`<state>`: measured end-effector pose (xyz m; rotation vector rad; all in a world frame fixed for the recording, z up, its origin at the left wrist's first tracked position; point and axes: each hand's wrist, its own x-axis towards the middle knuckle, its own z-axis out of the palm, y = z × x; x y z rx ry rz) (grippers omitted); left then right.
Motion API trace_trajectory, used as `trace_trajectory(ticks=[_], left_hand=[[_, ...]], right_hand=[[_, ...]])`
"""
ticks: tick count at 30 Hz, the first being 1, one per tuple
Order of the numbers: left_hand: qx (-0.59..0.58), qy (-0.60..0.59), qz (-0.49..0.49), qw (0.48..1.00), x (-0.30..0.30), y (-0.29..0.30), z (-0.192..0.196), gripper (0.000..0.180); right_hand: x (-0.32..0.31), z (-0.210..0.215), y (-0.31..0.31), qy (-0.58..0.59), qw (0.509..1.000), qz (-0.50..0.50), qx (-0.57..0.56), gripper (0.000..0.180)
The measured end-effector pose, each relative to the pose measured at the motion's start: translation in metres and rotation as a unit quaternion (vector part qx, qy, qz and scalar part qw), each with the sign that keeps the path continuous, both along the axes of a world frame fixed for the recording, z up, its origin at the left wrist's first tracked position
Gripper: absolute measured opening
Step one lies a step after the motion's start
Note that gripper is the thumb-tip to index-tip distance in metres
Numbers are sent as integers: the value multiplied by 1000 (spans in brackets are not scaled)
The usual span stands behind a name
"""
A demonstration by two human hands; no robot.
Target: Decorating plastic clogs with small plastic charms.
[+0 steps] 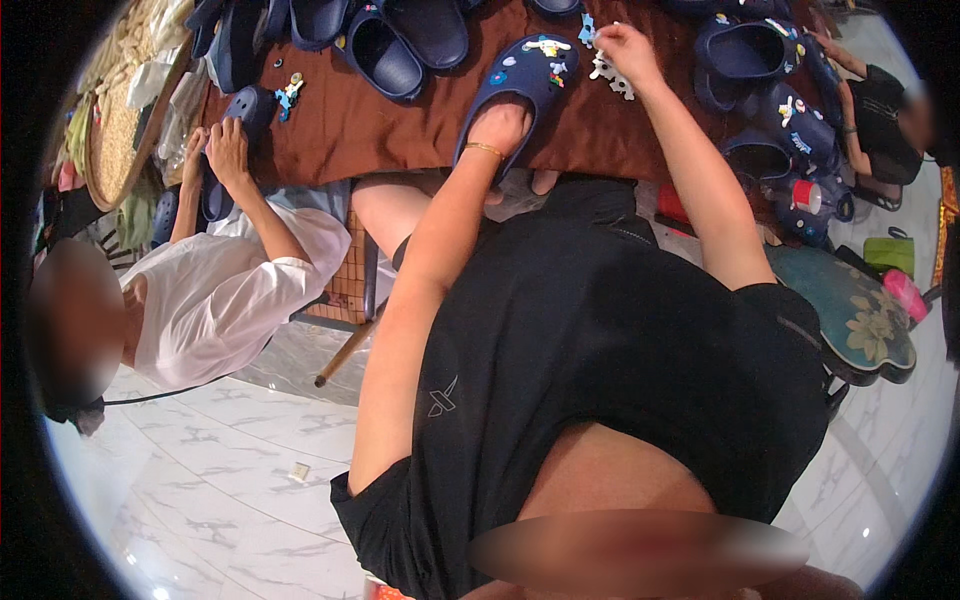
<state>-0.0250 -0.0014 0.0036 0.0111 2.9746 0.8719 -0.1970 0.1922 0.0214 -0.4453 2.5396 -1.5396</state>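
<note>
My left hand [501, 125] reaches into the opening of a navy clog [533, 85] near the cloth's front edge. It holds the clog from inside, with the fingertips hidden under the upper. Several small charms, among them a white cartoon figure [547, 46] and a blue one [497, 76], sit on the clog's upper. To the right, my right hand [625, 52] has its fingers pinched together above a small pile of white charms [612, 78]. Whatever lies between those fingertips is too small to make out. Light blue charms [587, 29] lie beside that hand.
Navy clogs [386, 62] crowd the brown cloth [400, 135] at the back, and more decorated ones [745, 50] stand at right. Loose charms [289, 97] lie at left. A co-worker in white [225, 270] handles a clog there; another in black [885, 125] sits at far right.
</note>
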Motion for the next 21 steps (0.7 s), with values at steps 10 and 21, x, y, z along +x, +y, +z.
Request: trace_trajectory(ticks=[10,21], left_hand=[[6,-27,-2,1000,2,-2,5,32],[-4,-19,-3,1000,5,-1,1,32]], right_hand=[[93,23,-35,-258,954,59,-144,18],[104,19,-34,-210,966,18,-149,14]])
